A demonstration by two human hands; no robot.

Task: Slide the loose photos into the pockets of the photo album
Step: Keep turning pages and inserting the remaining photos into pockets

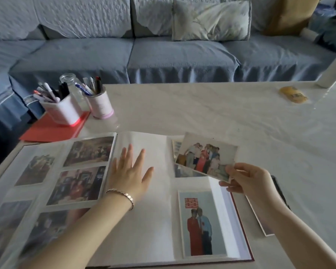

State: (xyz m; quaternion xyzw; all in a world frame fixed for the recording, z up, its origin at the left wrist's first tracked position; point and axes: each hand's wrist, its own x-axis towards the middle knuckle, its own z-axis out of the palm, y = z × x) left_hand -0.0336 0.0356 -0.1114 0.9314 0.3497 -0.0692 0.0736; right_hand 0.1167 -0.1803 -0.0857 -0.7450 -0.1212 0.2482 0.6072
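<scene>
Over glossy album [155, 220] pages, left hand [130, 171] flat, right hand [244, 177] pinching rectangular photo [206, 155].

I see the left hand [131, 171] lying flat with its fingers spread on the right page of the open album [153, 230]. The right hand [246, 177] pinches a group photo [206, 155] by its lower corner, over the page's upper right. Below it, 1 pocket holds a portrait [200, 224] of 2 people.
</scene>
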